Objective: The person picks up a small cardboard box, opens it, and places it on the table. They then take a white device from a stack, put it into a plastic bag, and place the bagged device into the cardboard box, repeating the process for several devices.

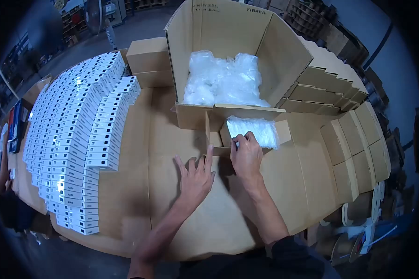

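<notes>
A small open cardboard box (214,149) lies in front of me, with a row of clear plastic packets (260,132) inside it and its flaps folded outward. My right hand (247,156) reaches over the front of this box, its fingers bent and pinched on the near left part of the packets. The fingertips are partly hidden by the hand itself. My left hand (196,179) is spread just left of the box, index finger close to its front left corner, holding nothing.
Behind stands a large open carton (181,60) holding clear plastic bags (223,79). Many stacked white boxes (74,125) fill the left side. Cardboard boxes (354,135) line the right edge of the cardboard-covered table (181,232). Another person's arm (3,162) shows far left.
</notes>
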`<state>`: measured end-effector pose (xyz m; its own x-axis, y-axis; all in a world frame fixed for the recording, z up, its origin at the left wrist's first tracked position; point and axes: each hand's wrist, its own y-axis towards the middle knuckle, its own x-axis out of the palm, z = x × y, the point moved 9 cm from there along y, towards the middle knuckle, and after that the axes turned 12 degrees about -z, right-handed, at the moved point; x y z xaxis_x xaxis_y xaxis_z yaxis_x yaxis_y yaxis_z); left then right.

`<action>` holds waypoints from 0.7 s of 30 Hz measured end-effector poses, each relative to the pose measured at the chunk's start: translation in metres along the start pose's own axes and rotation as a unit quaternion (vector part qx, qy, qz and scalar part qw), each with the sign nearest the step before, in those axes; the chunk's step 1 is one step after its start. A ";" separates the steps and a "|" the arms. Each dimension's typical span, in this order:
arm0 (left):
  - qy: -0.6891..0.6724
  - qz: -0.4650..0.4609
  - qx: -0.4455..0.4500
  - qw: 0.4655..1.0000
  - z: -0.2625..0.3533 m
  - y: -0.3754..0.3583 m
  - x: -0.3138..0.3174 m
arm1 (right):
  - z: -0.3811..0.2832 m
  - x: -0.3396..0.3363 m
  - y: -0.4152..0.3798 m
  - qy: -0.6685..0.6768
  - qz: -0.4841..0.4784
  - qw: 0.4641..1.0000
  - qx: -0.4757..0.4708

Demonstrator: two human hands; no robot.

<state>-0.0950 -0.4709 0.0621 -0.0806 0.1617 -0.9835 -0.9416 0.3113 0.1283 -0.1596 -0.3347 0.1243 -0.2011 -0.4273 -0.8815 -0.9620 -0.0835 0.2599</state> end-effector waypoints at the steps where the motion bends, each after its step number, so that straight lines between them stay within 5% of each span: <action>1: -0.009 -0.003 -0.002 1.000 0.000 0.000 0.001 | 0.001 0.002 -0.001 -0.005 -0.012 1.000 0.011; 13: -0.050 -0.016 -0.015 0.998 -0.002 -0.004 0.001 | -0.006 -0.007 -0.009 -0.009 -0.054 0.998 -0.026; 17: -0.273 -0.046 -0.023 0.961 -0.002 -0.002 0.009 | -0.004 -0.006 -0.006 0.014 -0.056 0.998 -0.027; 21: -0.184 -0.014 -0.007 0.983 0.002 -0.005 -0.005 | -0.004 -0.006 -0.010 0.024 -0.067 0.997 -0.026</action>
<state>-0.0897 -0.4714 0.0666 0.0660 0.4816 -0.8739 -0.9463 0.3081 0.0983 -0.1479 -0.3352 0.1288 -0.0617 -0.4522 -0.8898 -0.9687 -0.1877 0.1626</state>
